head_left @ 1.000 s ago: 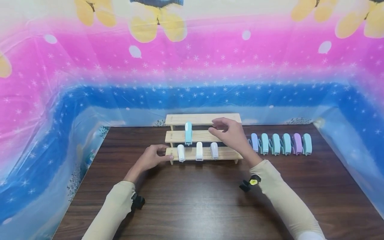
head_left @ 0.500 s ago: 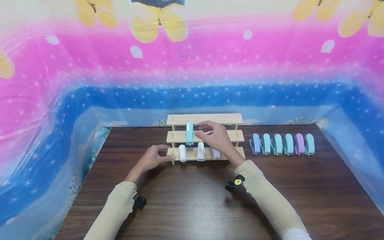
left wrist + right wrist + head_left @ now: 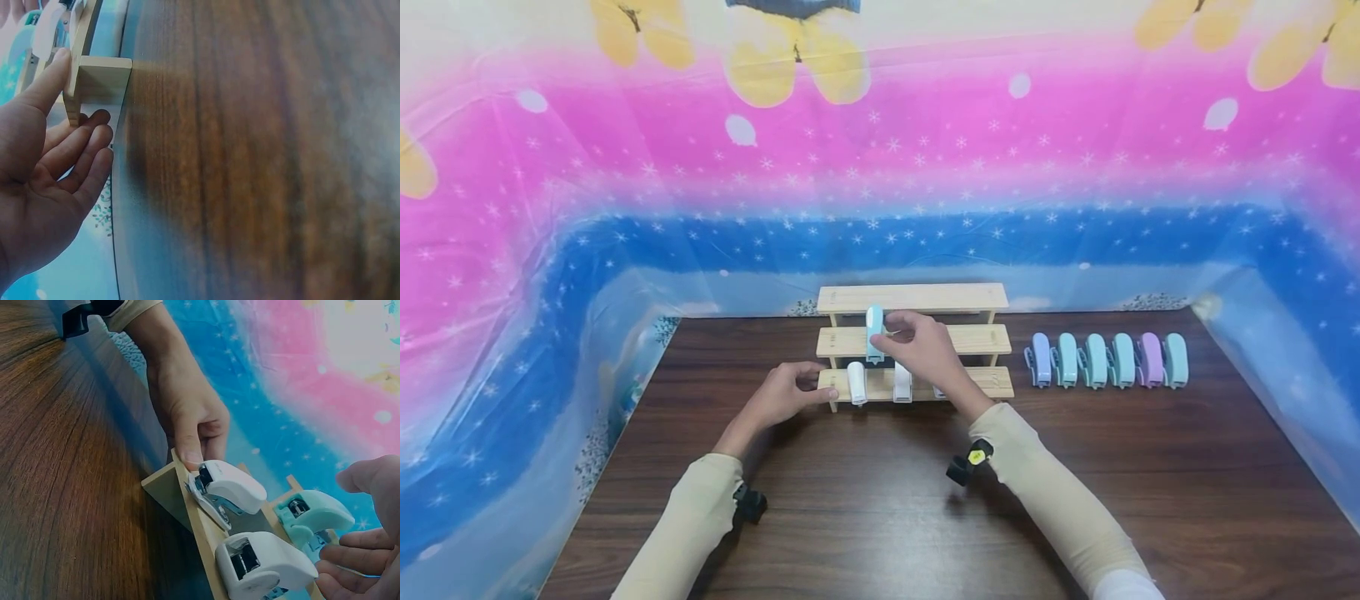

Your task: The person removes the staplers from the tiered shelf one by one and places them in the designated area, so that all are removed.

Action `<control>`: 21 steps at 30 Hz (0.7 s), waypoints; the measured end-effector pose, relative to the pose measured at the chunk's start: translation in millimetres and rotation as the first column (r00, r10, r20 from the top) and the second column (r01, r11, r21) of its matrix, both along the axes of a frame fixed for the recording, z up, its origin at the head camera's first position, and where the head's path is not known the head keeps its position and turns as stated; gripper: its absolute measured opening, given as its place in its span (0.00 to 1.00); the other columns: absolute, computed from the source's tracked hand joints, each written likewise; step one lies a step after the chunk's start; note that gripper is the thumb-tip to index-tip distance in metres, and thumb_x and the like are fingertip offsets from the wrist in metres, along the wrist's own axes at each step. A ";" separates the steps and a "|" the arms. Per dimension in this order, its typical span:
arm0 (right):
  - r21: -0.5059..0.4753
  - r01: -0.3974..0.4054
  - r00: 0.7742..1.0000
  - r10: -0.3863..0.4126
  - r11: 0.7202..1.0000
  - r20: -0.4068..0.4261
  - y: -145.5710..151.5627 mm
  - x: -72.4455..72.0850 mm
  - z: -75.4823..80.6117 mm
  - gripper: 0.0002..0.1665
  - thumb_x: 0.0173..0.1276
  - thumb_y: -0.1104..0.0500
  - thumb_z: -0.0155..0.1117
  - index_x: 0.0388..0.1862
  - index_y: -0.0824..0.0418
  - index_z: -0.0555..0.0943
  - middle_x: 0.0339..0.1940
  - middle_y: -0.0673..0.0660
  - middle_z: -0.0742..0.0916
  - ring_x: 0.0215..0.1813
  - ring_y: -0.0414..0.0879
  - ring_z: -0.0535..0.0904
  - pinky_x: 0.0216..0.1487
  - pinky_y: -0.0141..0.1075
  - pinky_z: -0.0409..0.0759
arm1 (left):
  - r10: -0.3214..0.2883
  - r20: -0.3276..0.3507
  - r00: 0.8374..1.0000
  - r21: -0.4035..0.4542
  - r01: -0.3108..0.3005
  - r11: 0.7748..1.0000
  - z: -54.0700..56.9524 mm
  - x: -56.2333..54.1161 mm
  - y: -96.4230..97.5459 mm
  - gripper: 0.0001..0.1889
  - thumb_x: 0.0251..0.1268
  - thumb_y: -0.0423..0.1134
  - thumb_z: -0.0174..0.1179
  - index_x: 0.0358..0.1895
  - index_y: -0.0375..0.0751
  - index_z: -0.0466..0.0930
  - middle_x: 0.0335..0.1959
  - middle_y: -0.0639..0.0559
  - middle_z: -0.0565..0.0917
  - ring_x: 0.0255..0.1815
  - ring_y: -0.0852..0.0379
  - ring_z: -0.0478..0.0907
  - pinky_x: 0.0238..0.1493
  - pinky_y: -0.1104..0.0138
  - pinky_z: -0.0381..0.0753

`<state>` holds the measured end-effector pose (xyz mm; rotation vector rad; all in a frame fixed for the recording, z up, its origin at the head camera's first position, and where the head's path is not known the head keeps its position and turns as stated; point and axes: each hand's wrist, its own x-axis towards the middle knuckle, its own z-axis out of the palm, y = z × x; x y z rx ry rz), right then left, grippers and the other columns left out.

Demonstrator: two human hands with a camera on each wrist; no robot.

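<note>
My left hand [image 3: 786, 393] grips the left end of a three-step wooden rack [image 3: 917, 297]; in the left wrist view its thumb lies on the bottom step and the fingers curve beneath. A mint stapler [image 3: 874, 323] stands on the middle step. Around its right side is my right hand [image 3: 923, 348], thumb and fingers spread apart; in the right wrist view the thumb is clear of the stapler and the fingertips are beside it, contact unclear. On the bottom step stand a white stapler [image 3: 857, 383], a second white stapler [image 3: 902, 385] and a pale one [image 3: 940, 392], mostly hidden by my right hand.
Right of the rack, a row of staplers stands on the dark wooden table [image 3: 865, 500]: a lavender-blue one [image 3: 1040, 360], several mint ones [image 3: 1095, 361] and a purple one [image 3: 1149, 360]. A patterned cloth [image 3: 925, 167] hangs behind and along the sides.
My right hand has moved left along the middle step to the mint stapler, now covering much of the pale stapler below. My left hand keeps its place on the rack.
</note>
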<state>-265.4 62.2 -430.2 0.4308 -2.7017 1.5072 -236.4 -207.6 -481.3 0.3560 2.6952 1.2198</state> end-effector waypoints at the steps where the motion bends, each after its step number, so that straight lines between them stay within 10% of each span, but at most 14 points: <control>1: 0.004 0.000 1.000 0.000 1.000 -0.002 -0.8 -0.3 -0.6 0.35 0.66 0.38 0.72 0.62 0.59 0.81 0.52 0.54 0.90 0.51 0.47 0.87 0.53 0.44 0.84 | 0.001 -0.002 1.000 -0.003 -0.001 1.000 0.0 0.0 0.1 0.30 0.65 0.53 0.71 0.63 0.36 0.81 0.55 0.41 0.86 0.54 0.48 0.84 0.55 0.51 0.82; 21: 0.053 0.066 0.997 -0.064 0.996 -0.044 -14.2 -1.2 -5.7 0.33 0.65 0.40 0.73 0.59 0.63 0.85 0.42 0.55 0.91 0.45 0.48 0.87 0.47 0.45 0.85 | 0.001 -0.002 1.000 0.002 -0.001 1.000 0.5 -0.1 0.6 0.29 0.65 0.53 0.71 0.62 0.36 0.81 0.54 0.42 0.87 0.53 0.49 0.84 0.54 0.51 0.82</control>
